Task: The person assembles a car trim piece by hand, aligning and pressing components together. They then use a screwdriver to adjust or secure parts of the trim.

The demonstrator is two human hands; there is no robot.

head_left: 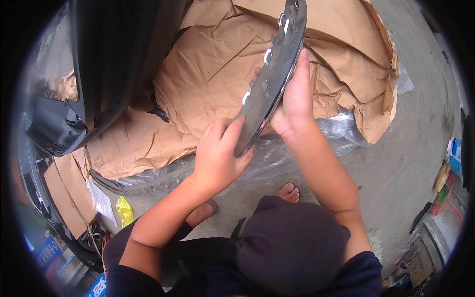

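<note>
A long, curved dark grey car trim strip (284,59) slants across the middle, its far end up at the top edge. White clips line its left edge, and a thin shiny band runs along the right one. My left hand (220,156) is closed round the near end, thumb on the right side. Farther up, my right hand (294,96) grips the strip from the right, with fingertips showing past its left edge. Beneath the strip lies crumpled brown paper (208,79).
A large black car bumper (123,59) stands at left. Clear plastic sheeting (341,128) and a dark curved strip (143,187) lie along the paper's near edge. Cardboard (69,195) and a yellow bag (124,212) are at lower left, boxes (420,265) at lower right. My knee (292,247) is close below.
</note>
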